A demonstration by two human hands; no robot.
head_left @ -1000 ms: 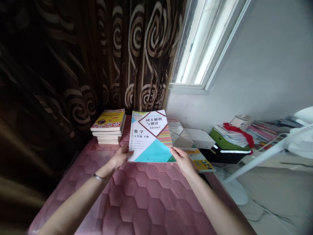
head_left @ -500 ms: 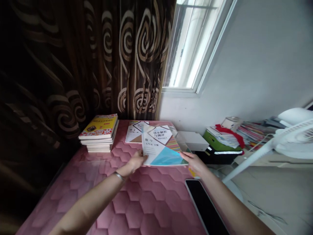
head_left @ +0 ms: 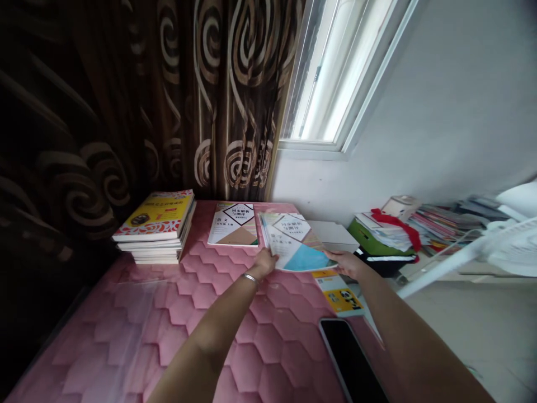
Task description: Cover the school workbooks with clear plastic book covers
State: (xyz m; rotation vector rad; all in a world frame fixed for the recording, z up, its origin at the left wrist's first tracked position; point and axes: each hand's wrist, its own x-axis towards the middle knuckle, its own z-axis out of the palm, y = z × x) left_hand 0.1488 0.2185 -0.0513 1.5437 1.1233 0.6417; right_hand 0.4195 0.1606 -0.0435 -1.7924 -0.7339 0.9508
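A white booklet with a blue corner (head_left: 296, 246) is gripped at its two near corners. My left hand (head_left: 265, 263) closes on its left corner and my right hand (head_left: 346, 263) on its right one. Left of it, a similar white booklet with a brown corner (head_left: 233, 225) lies flat on the pink padded cover (head_left: 251, 330). Partly beneath my right hand's side is a yellow and white book with a panda picture (head_left: 342, 299). A stack of books (head_left: 155, 224), topped by a yellow and red cover, stands at the far left.
A black phone-like slab (head_left: 352, 358) lies near the front right. Beyond the cover's right edge are a white box (head_left: 333, 235), a green and black bin (head_left: 377, 246) with papers, and a white fan (head_left: 509, 246). A clear plastic sheet (head_left: 130, 330) lies at left. Patterned curtain (head_left: 235, 101) hangs behind.
Both hands have carried the blue-cornered booklet to the right, off the brown-cornered booklet, which now shows fully. More of the panda book has come into sight. The view has shifted somewhat.
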